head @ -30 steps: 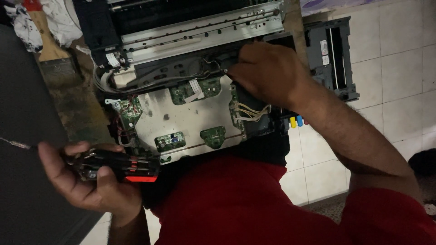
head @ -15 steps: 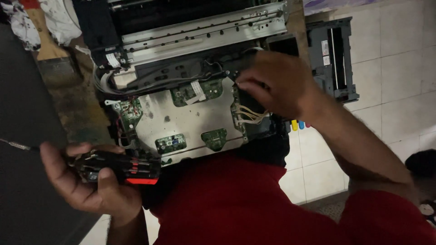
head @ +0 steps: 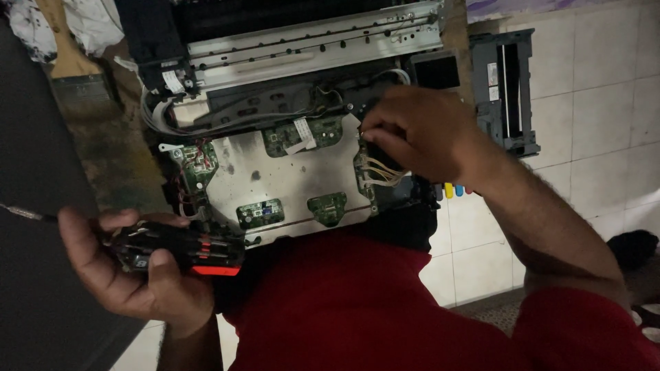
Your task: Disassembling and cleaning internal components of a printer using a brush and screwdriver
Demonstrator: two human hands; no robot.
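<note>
An opened printer [head: 295,103] rests against my lap, its metal shield plate [head: 289,182] and green circuit boards [head: 330,206] exposed. My right hand [head: 419,130] reaches in at the plate's right edge, fingers curled on a dark part beside a bundle of pale wires [head: 381,172]. My left hand [head: 130,268] is shut on a black electric screwdriver with a red band [head: 185,249], held low at the left, its thin bit [head: 24,213] pointing left, away from the printer.
A detached black printer part [head: 505,89] lies on the white tiled floor [head: 598,103] to the right. A wide paintbrush [head: 72,65] and stained cloth [head: 27,27] lie at top left. My red shirt [head: 385,309] fills the bottom.
My right hand has slid from the printer's upper right rim down and inward to the wires at the plate's right edge. The left hand and screwdriver have barely moved.
</note>
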